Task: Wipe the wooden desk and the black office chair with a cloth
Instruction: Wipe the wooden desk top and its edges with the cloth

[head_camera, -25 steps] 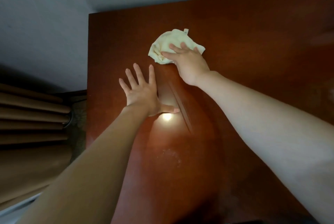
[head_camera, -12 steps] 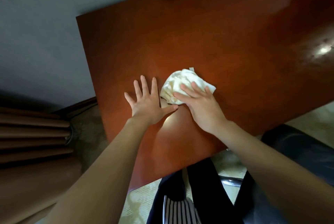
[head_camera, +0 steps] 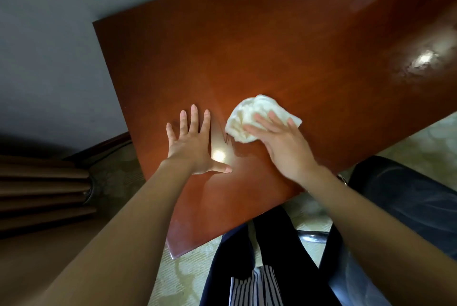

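Observation:
The reddish-brown wooden desk [head_camera: 284, 41] fills the upper middle of the view, its top glossy with light spots. A crumpled white cloth [head_camera: 247, 117] lies on it near the front edge. My right hand [head_camera: 282, 142] presses flat on the cloth with straight fingers. My left hand [head_camera: 195, 142] rests flat on the bare desk just left of the cloth, fingers spread. The black office chair [head_camera: 405, 197] shows at the lower right, beside the desk's front edge.
A grey wall [head_camera: 49, 46] stands behind and left of the desk. Brown pleated curtains [head_camera: 37, 189] hang at the lower left. My dark trousers and a striped garment [head_camera: 254, 286] are below, over a pale patterned carpet [head_camera: 183, 276].
The view has tilted down and pulled back, bringing the desk's front edge, my legs and the chair into sight. My right hand has drawn the cloth toward me across the desk.

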`<move>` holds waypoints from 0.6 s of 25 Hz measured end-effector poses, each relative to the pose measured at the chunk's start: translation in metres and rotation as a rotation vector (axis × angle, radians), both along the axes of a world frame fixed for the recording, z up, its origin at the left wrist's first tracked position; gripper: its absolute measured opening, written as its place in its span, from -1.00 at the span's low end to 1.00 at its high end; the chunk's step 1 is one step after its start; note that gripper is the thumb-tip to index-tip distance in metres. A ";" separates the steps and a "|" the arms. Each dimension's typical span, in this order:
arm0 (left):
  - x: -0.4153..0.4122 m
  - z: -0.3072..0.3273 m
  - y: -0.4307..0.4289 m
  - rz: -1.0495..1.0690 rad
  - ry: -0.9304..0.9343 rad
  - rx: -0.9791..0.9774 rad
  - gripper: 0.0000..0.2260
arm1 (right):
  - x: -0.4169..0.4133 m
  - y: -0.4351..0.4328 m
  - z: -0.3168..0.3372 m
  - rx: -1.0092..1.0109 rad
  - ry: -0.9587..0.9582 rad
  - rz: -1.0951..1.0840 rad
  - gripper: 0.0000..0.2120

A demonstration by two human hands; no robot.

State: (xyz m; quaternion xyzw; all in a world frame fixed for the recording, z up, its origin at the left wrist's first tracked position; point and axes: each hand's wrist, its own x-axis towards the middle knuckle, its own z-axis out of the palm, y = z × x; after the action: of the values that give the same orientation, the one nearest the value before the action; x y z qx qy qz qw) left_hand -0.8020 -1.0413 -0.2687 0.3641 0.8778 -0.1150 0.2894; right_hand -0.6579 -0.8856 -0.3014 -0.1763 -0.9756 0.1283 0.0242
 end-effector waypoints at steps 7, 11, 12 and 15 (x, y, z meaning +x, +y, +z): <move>0.003 0.000 0.004 -0.021 0.042 -0.042 0.28 | -0.063 0.049 0.012 -0.041 -0.146 -0.151 -0.51; 0.003 0.000 0.000 -0.015 0.042 -0.011 0.28 | -0.043 0.029 0.004 -0.040 -0.132 0.004 -0.50; 0.003 0.001 0.000 -0.018 0.048 -0.016 0.27 | -0.034 0.019 0.000 -0.016 -0.072 0.060 -0.52; 0.003 0.006 0.004 -0.038 0.080 -0.060 0.26 | 0.000 -0.025 -0.013 0.131 0.050 0.147 -0.56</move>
State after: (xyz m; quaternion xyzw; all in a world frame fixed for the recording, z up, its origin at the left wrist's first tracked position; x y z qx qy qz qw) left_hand -0.7993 -1.0375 -0.2625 0.3671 0.8776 -0.1612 0.2628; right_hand -0.6582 -0.9102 -0.3142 -0.0992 -0.9913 0.0701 0.0503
